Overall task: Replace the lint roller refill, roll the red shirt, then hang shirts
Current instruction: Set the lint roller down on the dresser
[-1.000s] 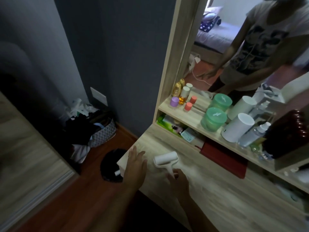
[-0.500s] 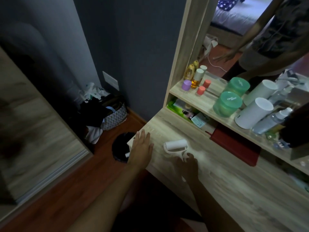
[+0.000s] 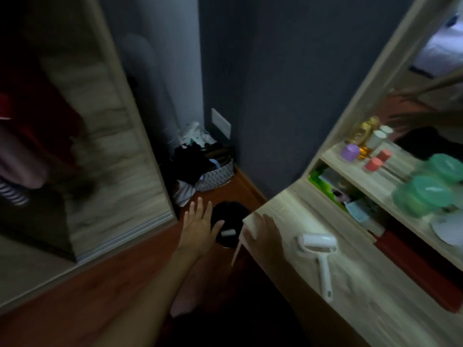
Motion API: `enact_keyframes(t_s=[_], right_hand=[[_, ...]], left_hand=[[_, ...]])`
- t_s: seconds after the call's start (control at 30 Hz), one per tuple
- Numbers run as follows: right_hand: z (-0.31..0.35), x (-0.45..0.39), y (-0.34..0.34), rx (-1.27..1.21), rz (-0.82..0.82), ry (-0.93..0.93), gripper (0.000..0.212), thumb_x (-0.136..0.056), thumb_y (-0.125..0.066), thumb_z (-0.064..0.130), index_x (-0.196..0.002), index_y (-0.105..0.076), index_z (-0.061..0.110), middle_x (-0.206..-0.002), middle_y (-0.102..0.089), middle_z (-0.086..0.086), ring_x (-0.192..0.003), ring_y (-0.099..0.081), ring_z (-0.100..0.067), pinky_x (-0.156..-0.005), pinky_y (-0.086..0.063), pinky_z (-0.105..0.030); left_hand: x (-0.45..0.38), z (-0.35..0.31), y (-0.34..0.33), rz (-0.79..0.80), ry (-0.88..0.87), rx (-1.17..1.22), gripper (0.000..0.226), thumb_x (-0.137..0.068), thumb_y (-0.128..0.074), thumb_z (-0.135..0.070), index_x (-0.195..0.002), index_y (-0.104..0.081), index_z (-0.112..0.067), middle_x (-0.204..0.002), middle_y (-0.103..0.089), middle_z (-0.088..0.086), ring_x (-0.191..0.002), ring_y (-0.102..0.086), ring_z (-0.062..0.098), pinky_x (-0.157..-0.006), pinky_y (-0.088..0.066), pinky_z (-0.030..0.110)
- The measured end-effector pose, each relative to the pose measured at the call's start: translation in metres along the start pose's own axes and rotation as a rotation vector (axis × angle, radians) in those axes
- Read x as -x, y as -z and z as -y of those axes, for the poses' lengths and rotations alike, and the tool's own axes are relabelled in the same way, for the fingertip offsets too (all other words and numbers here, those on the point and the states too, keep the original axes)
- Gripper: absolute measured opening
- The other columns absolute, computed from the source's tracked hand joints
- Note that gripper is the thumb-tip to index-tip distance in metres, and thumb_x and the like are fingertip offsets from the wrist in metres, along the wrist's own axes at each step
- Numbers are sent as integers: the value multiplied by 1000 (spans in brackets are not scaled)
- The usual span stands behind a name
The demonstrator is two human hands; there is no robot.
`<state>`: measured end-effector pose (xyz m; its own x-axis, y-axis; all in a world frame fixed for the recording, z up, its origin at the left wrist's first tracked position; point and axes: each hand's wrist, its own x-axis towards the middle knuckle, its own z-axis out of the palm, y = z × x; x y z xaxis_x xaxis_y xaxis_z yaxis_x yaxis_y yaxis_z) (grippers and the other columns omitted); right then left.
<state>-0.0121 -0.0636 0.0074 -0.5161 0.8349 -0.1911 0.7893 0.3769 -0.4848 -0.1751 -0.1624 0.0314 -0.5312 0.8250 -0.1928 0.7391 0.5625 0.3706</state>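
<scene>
Lying on desk (image 3: 288, 211): lint roller (image 3: 318, 249) (basket (image 3: 215, 176) beyond).

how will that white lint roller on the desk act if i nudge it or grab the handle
The lint roller looks like thin white plastic, so probably light and stiff. It lies flat on the desk with its handle out sideways, so a nudge would likely slide or pivot it rather than roll it. The drum may spin when lifted.
</scene>
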Motion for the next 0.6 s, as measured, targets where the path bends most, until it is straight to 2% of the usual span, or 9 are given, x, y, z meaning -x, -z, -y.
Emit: enact_keyframes(t_s=[0.1,0.2,0.3,0.33,0.4,0.47,0.5,0.57,0.6], right_hand=[[59,-20,-16,30,108,107,68,-94,-44,54,-151,-26,21,-158,-25,-10,-146,-18,-28,-116,-23,-44],[128,-34,-32,19,136,218,68,-94,-47,51,-151,-26,22,-158,-23,-8,-148,-14,-28,-118,-21,-45],[203,-46,-47,-7,159,350,68,-93,-49,50,-151,-25,23,-159,-21,-5,-148,-15,-26,-118,-22,-45],[230,-51,-49,-21,171,388,68,-93,-50,49,-151,-25,25,-160,-19,-5,-148,-14,-25,-118,-22,-45],[286,-62,-49,-51,163,461,68,-93,-53,45,-151,-24,27,-160,-18,-4,-148,-14,-25,-119,-21,-43],[349,-73,-38,-116,120,545,70,-91,-55,45,-151,-23,29,-160,-20,-4,-147,-16,-23,-119,-23,-40],[382,-79,-28,-155,94,595,70,-91,-56,46,-151,-23,30,-160,-20,-3,-147,-17,-23,-118,-24,-39],[449,-85,1,-210,15,711,69,-92,-56,46,-151,-23,31,-161,-16,0,-148,-14,-20,-118,-23,-35],[482,-86,19,-237,-28,766,68,-92,-56,44,-150,-24,30,-161,-14,1,-149,-12,-19,-118,-22,-34]], left_hand=[[4,54,29,-73,90,15,70,-97,-32,-52,-153,-12,-14,-160,-1,13,-147,-1,33,-120,-6,44],[11,108,65,-143,182,50,70,-98,-33,-51,-152,-13,-13,-160,3,14,-147,3,32,-119,-2,43],[17,158,107,-234,261,48,87,-84,-13,-69,-152,-14,-14,-160,2,14,-147,4,33,-119,-3,44],[19,174,124,-256,279,35,95,-76,-3,-70,-152,-13,-15,-160,4,13,-147,4,32,-118,-3,44],[21,208,163,-323,298,10,99,-71,3,-70,-152,-11,-15,-160,6,12,-147,4,32,-118,-3,43],[19,241,212,-442,284,-39,98,-78,0,-74,-151,-19,-13,-159,-4,15,-147,-6,35,-117,-12,46],[16,256,241,-513,258,-86,94,-84,-3,-74,-148,-29,-10,-157,-15,17,-144,-18,39,-113,-23,51],[13,276,309,-632,207,-219,80,-93,-9,-63,-140,-44,-9,-149,-36,21,-133,-39,43,-101,-40,56],[13,280,347,-672,191,-282,74,-95,-13,-59,-139,-46,-10,-146,-40,21,-130,-43,42,-99,-40,54]])
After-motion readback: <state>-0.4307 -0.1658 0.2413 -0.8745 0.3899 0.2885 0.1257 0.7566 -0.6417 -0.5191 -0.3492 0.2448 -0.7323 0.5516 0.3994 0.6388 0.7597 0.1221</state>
